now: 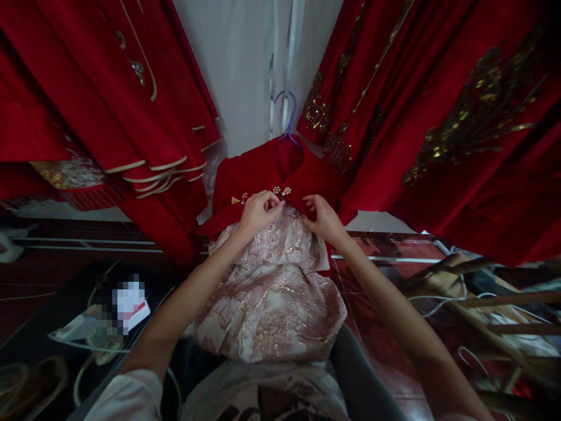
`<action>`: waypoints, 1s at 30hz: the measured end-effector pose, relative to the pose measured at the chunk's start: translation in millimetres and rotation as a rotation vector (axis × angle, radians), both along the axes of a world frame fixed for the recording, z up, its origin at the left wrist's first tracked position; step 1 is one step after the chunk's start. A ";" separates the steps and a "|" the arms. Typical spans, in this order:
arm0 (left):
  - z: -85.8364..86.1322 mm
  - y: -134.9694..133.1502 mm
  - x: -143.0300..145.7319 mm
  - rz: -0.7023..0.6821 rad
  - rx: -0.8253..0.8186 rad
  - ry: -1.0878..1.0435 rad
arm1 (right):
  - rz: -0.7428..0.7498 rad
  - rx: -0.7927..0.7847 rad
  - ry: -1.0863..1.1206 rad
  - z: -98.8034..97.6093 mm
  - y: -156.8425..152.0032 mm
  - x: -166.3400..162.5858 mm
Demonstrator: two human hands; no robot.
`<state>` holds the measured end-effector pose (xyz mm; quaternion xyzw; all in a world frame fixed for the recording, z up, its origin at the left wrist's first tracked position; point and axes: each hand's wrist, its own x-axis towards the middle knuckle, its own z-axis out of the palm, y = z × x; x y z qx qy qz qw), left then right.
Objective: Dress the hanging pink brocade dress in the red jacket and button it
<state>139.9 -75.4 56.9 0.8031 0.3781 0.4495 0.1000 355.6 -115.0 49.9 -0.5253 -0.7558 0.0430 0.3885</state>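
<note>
Two hands meet at the front of a small red jacket that hangs on a purple hanger against the pale wall. Our left hand is curled tight, thumb & fingers pinched on the jacket's lower front edge, just under a pair of pearl buttons. A gold clasp sits beside its knuckles, towards the hanger's left end. Our right hand is near it, not touching it, fingers bent & nipping the same red edge on the other side of the opening. What exactly sits betw. the fingertips we can't tell, too dark. Straight below the hanger's hook the jacket's collar gapes open. Under the jacket, from our hands down to our lap, spreads a pink & gold brocade skirt, puffed out w/ both wrists resting on its top. Either side hang bigger garments: red robes w/ cream piping on the left, red robes w/ gold embroidery on the right, both reaching well below the hanger. Lower down there's a dark red tiled floor, some wooden bars w/ white cables at the right, & a pixelated packet on a dark surface at the left.
</note>
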 end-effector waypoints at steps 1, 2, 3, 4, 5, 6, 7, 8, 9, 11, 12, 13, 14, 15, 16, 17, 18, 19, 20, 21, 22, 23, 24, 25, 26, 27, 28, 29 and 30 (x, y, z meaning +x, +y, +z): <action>-2.6 -0.4 2.4 -0.055 -0.064 0.039 | -0.077 -0.003 -0.058 -2.1 -4.1 6.3; -6.0 0.5 5.6 -0.101 -0.128 0.072 | -0.148 -0.009 -0.104 -3.8 -7.3 11.9; -9.8 2.7 9.7 -0.120 -0.183 0.092 | -0.205 -0.020 -0.136 -5.0 -9.5 17.0; -13.8 5.9 14.5 -0.114 -0.223 0.091 | -0.245 -0.036 -0.149 -5.4 -10.7 21.7; -17.4 9.7 19.7 -0.098 -0.248 0.064 | -0.265 -0.056 -0.141 -5.1 -11.1 26.2; -20.1 13.4 25.2 -0.089 -0.266 0.016 | -0.267 -0.080 -0.109 -4.0 -10.9 30.6; -21.6 16.4 30.9 -0.105 -0.286 -0.042 | -0.252 -0.104 -0.058 -2.0 -10.3 34.9; -21.7 17.9 36.5 -0.152 -0.311 -0.104 | -0.216 -0.126 0.006 0.9 -9.5 39.3; -20.4 17.6 42.0 -0.228 -0.343 -0.165 | -0.163 -0.146 0.073 4.4 -8.9 43.5; -14.6 11.1 52.1 -0.414 -0.424 -0.259 | -0.040 -0.183 0.203 12.9 -8.5 50.9; -10.9 5.7 56.8 -0.512 -0.469 -0.274 | 0.014 -0.203 0.263 17.6 -8.8 53.8; -7.3 -0.6 61.2 -0.602 -0.507 -0.270 | 0.051 -0.223 0.319 22.2 -9.3 56.1; -4.2 -7.1 65.6 -0.677 -0.535 -0.246 | 0.070 -0.239 0.368 26.7 -10.0 57.8; -1.9 -13.4 69.8 -0.731 -0.548 -0.203 | 0.072 -0.243 0.405 30.9 -10.6 58.7; -0.3 -19.1 74.0 -0.760 -0.546 -0.155 | 0.068 -0.234 0.426 34.8 -11.1 59.1; 0.8 -24.3 77.9 -0.764 -0.532 -0.114 | 0.060 -0.209 0.434 38.4 -11.5 58.9; 1.7 -29.0 81.4 -0.744 -0.516 -0.088 | 0.049 -0.174 0.432 41.7 -11.9 58.3; 3.0 -33.4 84.1 -0.716 -0.516 -0.075 | 0.037 -0.138 0.426 44.9 -12.5 57.3; 5.4 -37.9 85.6 -0.698 -0.540 -0.071 | 0.029 -0.108 0.427 47.9 -13.2 56.0; 9.2 -42.6 85.4 -0.706 -0.589 -0.075 | 0.023 -0.085 0.436 50.8 -14.3 54.5; 14.5 -47.7 83.2 -0.756 -0.662 -0.068 | 0.021 -0.071 0.451 53.7 -15.7 52.8; 21.3 -53.2 78.9 -0.838 -0.746 -0.055 | 0.024 -0.063 0.470 56.6 -17.4 50.9; 29.0 -58.7 72.5 -0.938 -0.828 -0.048 | 0.033 -0.057 0.489 59.4 -19.3 48.9; 36.7 -63.8 64.3 -1.043 -0.899 -0.032 | 0.045 -0.050 0.509 62.0 -21.2 46.7; 43.6 -68.0 54.9 -1.081 -0.945 -0.064 | 0.057 -0.045 0.527 64.4 -23.1 44.2; 48.8 -70.7 44.8 -1.088 -0.978 -0.093 | 0.069 -0.049 0.542 66.4 -24.9 41.4; 51.6 -71.5 34.7 -1.069 -1.004 -0.105 | 0.081 -0.063 0.557 68.0 -26.6 38.2; 51.6 -70.2 25.0 -1.014 -1.013 -0.118 | 0.094 -0.086 0.573 68.9 -28.2 34.6; 48.9 -66.8 16.4 -0.934 -1.005 -0.119 | 0.110 -0.118 0.588 69.1 -29.6 30.5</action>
